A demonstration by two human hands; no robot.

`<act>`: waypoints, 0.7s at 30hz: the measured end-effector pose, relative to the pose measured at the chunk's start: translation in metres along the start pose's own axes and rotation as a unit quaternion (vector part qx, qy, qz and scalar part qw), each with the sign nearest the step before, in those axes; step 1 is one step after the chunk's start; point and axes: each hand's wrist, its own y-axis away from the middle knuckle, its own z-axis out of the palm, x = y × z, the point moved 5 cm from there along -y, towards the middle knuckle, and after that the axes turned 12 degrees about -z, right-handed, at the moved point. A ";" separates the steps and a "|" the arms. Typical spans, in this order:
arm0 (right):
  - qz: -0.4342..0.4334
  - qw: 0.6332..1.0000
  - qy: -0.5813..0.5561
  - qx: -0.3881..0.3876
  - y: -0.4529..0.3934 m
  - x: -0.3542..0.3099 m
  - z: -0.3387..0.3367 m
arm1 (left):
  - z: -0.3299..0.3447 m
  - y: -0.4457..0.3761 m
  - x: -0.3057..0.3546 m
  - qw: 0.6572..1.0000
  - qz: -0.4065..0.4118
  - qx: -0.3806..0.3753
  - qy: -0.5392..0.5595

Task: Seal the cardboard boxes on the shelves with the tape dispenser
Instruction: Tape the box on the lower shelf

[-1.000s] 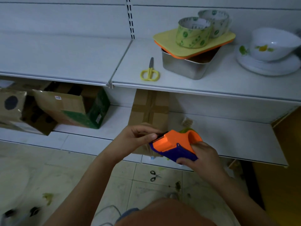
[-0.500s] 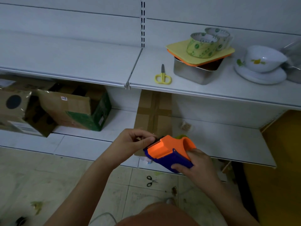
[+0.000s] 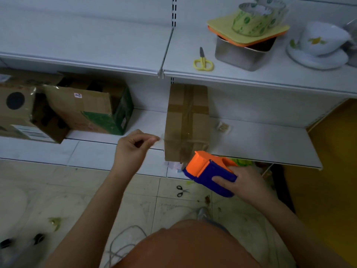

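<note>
My right hand grips the orange and blue tape dispenser just below the front end of a narrow brown cardboard box. That box lies on the lower shelf with tape strips crossing its top. To the box's left, my left hand hovers with thumb and forefinger pinched on what looks like a clear tape end. Further left stand a brown and green cardboard box with open flaps and another open brown box.
The upper shelf carries yellow scissors, a metal tin under yellow and orange boards with tape rolls, and a white bowl on a plate. Black scissors and a cable lie on the tiled floor.
My left hand has come off the dispenser's front and moved left, fingers pinched. The dispenser has shifted right and down. The camera has moved nearer the shelves.
</note>
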 end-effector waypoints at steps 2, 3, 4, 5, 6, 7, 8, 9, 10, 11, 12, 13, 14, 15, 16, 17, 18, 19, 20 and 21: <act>0.041 0.999 -0.012 -0.005 0.009 0.003 0.004 | -0.020 -0.005 -0.001 0.999 0.009 0.006 -0.035; 0.055 0.998 -0.008 -0.006 0.010 0.003 0.006 | -0.024 -0.005 0.001 0.998 0.022 0.001 -0.064; 0.065 0.998 -0.003 -0.005 0.008 0.000 0.008 | -0.024 -0.004 0.002 0.996 0.035 -0.002 -0.087; 0.073 0.997 0.000 -0.001 0.006 -0.002 0.010 | -0.022 -0.001 0.004 0.994 0.047 0.001 -0.101; 0.078 0.997 0.005 0.006 0.002 -0.005 0.013 | -0.019 0.002 0.005 0.992 0.057 0.013 -0.111; 0.086 0.996 0.011 0.012 -0.001 -0.009 0.016 | -0.017 0.005 0.005 0.990 0.069 0.037 -0.120; 0.095 0.995 0.016 0.014 -0.003 -0.012 0.018 | -0.016 0.008 0.006 0.986 0.081 0.065 -0.129; 0.104 0.994 0.018 0.016 -0.005 -0.014 0.020 | -0.014 0.011 0.007 0.981 0.094 0.092 -0.141; 0.110 0.994 0.020 0.020 -0.007 -0.014 0.021 | -0.013 0.015 0.009 0.976 0.104 0.115 -0.153; 0.115 0.993 0.026 0.025 -0.008 -0.016 0.021 | -0.011 0.018 0.010 0.972 0.107 0.131 -0.161; 0.119 0.992 0.036 0.031 -0.008 -0.016 0.021 | -0.011 0.020 0.010 0.972 0.101 0.138 -0.163; 0.125 0.991 0.046 0.034 -0.009 -0.016 0.021 | -0.011 0.021 0.010 0.973 0.094 0.140 -0.159; 0.132 0.989 0.052 0.036 -0.010 -0.016 0.021 | -0.010 0.022 0.011 0.973 0.097 0.139 -0.157; 0.140 0.988 0.055 0.037 -0.011 -0.017 0.021 | -0.009 0.025 0.014 0.970 0.118 0.139 -0.161; 0.148 0.987 0.057 0.038 -0.013 -0.019 0.022 | -0.006 0.028 0.018 0.964 0.153 0.136 -0.170; 0.157 0.985 0.053 0.042 -0.015 -0.020 0.023 | 0.000 0.033 0.022 0.955 0.196 0.128 -0.183; 0.165 0.984 0.042 0.050 -0.019 -0.022 0.025 | 0.007 0.037 0.025 0.944 0.237 0.117 -0.197; 0.176 0.982 0.027 0.058 -0.022 -0.022 0.026 | 0.015 0.041 0.027 0.932 0.273 0.104 -0.213; 0.189 0.980 0.007 0.066 -0.025 -0.024 0.026 | 0.024 0.045 0.029 0.920 0.304 0.095 -0.230; 0.201 0.977 -0.022 0.073 -0.029 -0.024 0.027 | 0.033 0.050 0.031 0.905 0.331 0.090 -0.250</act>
